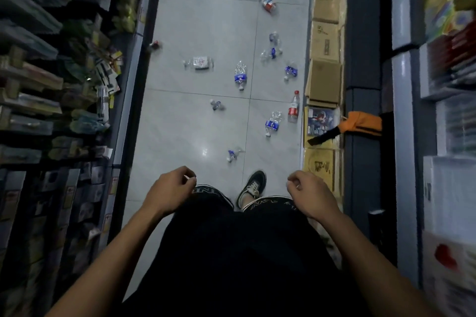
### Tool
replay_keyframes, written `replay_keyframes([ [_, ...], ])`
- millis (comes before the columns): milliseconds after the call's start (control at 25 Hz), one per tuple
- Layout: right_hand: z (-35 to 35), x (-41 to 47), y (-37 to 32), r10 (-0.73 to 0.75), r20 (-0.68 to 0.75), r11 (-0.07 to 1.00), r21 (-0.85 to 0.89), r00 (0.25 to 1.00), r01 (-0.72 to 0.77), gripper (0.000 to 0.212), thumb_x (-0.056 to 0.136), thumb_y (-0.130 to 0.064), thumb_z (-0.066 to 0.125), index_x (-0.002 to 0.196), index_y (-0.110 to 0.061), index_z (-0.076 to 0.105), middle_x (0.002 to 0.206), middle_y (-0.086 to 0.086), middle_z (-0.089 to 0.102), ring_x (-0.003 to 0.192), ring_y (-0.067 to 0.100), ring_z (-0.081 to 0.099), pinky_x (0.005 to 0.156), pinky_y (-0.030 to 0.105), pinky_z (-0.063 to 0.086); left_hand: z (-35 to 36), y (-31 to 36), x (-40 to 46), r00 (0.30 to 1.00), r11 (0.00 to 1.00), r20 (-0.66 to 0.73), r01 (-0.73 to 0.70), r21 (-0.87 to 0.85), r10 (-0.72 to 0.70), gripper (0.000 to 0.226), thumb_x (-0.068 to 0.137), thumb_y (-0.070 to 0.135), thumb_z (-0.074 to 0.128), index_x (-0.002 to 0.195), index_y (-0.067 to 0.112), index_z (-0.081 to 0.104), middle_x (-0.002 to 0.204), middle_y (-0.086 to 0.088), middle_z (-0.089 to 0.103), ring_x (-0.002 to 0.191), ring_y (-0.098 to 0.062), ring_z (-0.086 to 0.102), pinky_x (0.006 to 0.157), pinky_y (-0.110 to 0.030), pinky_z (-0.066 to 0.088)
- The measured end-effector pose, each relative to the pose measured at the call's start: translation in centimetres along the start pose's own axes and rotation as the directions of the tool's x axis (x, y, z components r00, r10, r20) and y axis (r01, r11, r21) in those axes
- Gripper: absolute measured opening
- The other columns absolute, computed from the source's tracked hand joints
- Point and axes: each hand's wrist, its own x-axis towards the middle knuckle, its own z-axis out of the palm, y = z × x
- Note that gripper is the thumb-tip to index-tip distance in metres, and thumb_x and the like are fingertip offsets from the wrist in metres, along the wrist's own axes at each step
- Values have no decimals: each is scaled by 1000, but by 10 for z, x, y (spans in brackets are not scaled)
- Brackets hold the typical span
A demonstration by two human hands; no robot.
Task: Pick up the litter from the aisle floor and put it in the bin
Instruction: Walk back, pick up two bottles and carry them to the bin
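A person is standing in a shop aisle, looking down at the tiled floor. The left hand and right hand are hanging loosely curled at hip level, holding nothing. Litter is lying ahead of the shoe: a small crushed bottle nearest, just beyond the toe; a blue-labelled bottle farther on; a red-labelled bottle standing beside the cardboard boxes; more are scattering up the aisle. No bin is showing. Advisable method: starting with the piece nearest the shoe, crouching fully, gripping each bottle around its body, gathering several before walking off.
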Motion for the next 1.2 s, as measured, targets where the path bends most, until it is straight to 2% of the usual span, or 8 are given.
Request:
replay_keyframes([
  [160,-34,64,-22,-46,73,996,-75,996,51,24,97,-39,55,108,-24,70,101,-4,66,89,17,63,77,38,55,-9,18,22,998,998,8,59,-18,-59,25,90,45,50,104,34,66,96,11,72,90,-18,67,81,-36,55],
  [400,-38,137,-39,-1,171,980,-198,985,36,24,98,-37,56,110,-21,70,101,-1,69,89,17,63,75,37,53,-15,36,113,992,990,102,85,-112,-73,25,87,45,50,100,33,67,91,11,72,91,-20,67,83,-37,55],
  [520,-31,183,-43,34,222,976,-218,975,15,26,97,-37,56,112,-19,69,104,1,69,92,20,64,80,40,55,-4,50,171,981,997,190,59,-55,-48,20,91,43,52,99,32,66,100,4,73,96,-24,67,80,-36,54],
  [640,-10,246,-38,25,265,971,-234,964,39,31,92,-43,53,104,-20,69,98,2,71,90,23,66,79,41,56,23,66,235,960,1000,280,10,10,-13,18,92,43,49,99,33,62,107,0,72,97,-26,65,79,-36,52],
  [840,85,390,24,167,392,973,-211,905,-88,23,94,-36,57,112,-24,66,110,1,69,103,24,64,76,34,44,132,52,378,918,997,397,-31,73,-1,41,97,44,47,129,22,57,128,-5,63,110,-26,61,85,-36,48],
  [1000,193,523,120,243,436,949,-290,866,-121,55,93,-30,61,145,-19,46,138,15,57,119,34,59,93,42,51,269,3,504,901,981,429,-19,192,-67,52,94,42,55,138,15,50,137,-14,50,122,-32,50,95,-43,48],
  [1080,243,577,161,255,419,944,-302,872,-131,68,92,-27,62,153,-22,34,142,18,50,123,37,55,96,48,51,333,-28,552,914,957,399,-46,288,-76,57,90,41,58,139,14,46,137,-16,45,124,-35,44,96,-48,48],
  [1200,314,645,206,339,265,926,-263,903,-270,70,91,-36,63,150,-24,27,138,19,44,121,40,52,89,46,48,417,-74,612,943,912,313,-25,410,-116,66,82,40,66,137,14,41,135,-17,41,122,-37,41,94,-50,46],
])
